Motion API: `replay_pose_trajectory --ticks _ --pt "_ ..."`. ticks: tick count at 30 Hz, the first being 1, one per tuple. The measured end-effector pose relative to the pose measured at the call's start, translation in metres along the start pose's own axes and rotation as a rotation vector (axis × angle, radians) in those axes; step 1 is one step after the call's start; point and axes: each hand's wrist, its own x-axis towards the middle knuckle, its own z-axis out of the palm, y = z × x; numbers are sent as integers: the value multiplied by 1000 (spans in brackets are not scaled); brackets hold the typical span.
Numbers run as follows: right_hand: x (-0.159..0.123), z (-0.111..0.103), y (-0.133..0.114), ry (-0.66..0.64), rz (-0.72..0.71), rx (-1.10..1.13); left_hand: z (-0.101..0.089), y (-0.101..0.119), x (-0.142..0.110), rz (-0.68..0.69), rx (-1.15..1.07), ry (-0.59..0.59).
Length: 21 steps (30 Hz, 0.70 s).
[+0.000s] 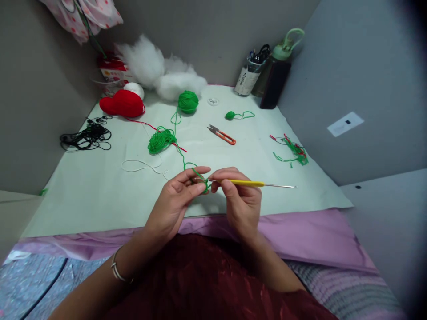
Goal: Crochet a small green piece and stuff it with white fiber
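Observation:
My left hand (180, 195) pinches a small piece of green crochet work (206, 183) between thumb and fingers, with green yarn running over the index finger. In my right hand (242, 195) is a crochet hook (248, 182) with a yellow handle and metal ends, gripped like a pencil. Its left tip lies at the green piece; the other end points right. The working yarn leads back to a loose green yarn heap (161, 141) and a green yarn ball (188, 102). Fingers hide part of the small piece.
Thread snips (222, 134) lie mid-table. A red yarn ball (122, 103), white stuffing (180, 84) and black cord (88, 135) are at the left and back. Yarn scraps (295, 150) lie right; a pen cup (248, 75), phone (275, 84) and bottle (283, 51) stand back right.

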Motion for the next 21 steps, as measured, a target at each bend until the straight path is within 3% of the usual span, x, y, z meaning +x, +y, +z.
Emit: replay_pose_trajectory --ticks 4,10,15,21 --pt "-1 -1 6 -13 83 64 2 -3 -4 18 61 -30" --pt "2 -6 6 13 224 187 -1 -1 -4 40 124 36" --pt "2 -9 2 -31 202 151 0 0 -5 33 138 36" --pt "-3 -14 -6 -57 70 1 0 3 -7 55 159 49"
